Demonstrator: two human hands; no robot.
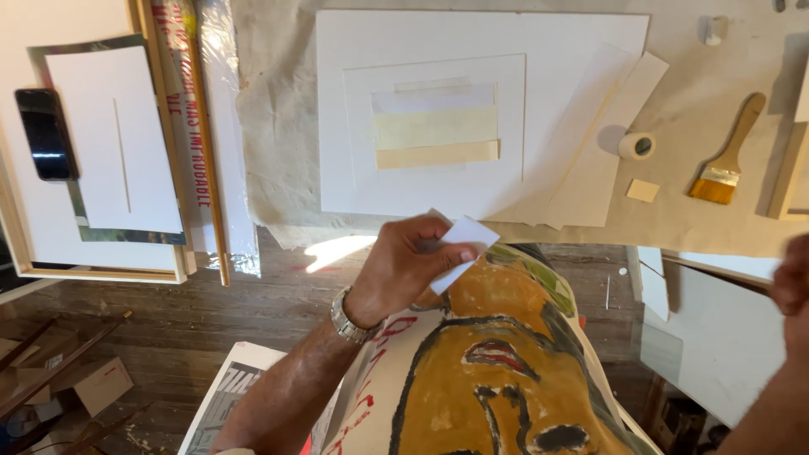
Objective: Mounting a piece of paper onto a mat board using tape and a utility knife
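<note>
My left hand [403,265], with a metal watch on the wrist, pinches a small white piece of paper [465,240] over the near edge of the work surface. Just below it a painted sheet [497,362] in ochre, black and green lies across my lap. My right hand [792,291] shows only partly at the right edge, and I cannot tell whether it holds anything. Beyond the left hand a white mat board [438,118] lies flat with strips of cream and white tape or paper at its centre.
A roll of tape [638,146], a small tan card [643,190] and a wooden flat brush [726,160] lie on the brown paper at the right. A black phone [45,133] rests on a framed board at the left. Wooden sticks and cardboard lie on the floor.
</note>
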